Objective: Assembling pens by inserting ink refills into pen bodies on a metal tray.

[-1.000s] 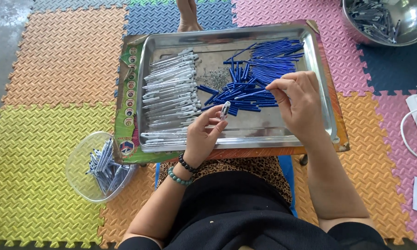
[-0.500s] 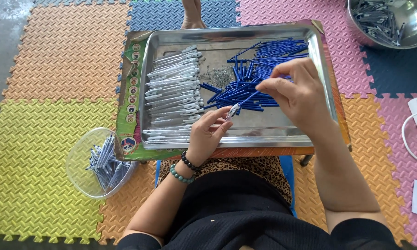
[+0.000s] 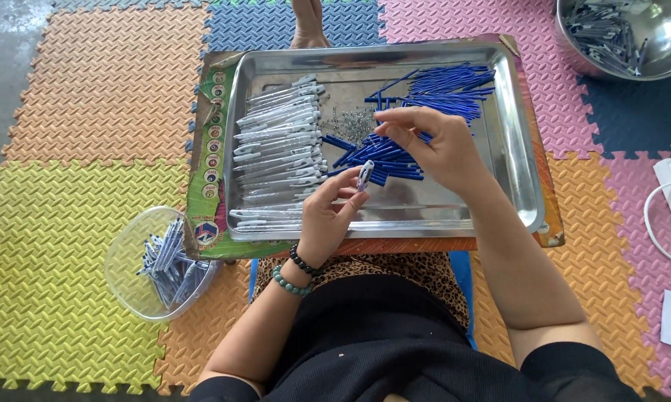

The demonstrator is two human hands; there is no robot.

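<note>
upright, pen barrel [image 3: 365, 176] pinched in left hand [image 3: 326, 216] fingertips.

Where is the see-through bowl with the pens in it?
In the head view, the clear bowl sits on the yellow floor mat at the person's left, just beside the metal tray's near-left corner.

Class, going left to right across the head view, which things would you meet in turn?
Clear bowl of finished pens → silver barrels in the tray → left hand holding a barrel → blue refills under the right hand → steel bowl → white cable.
</note>
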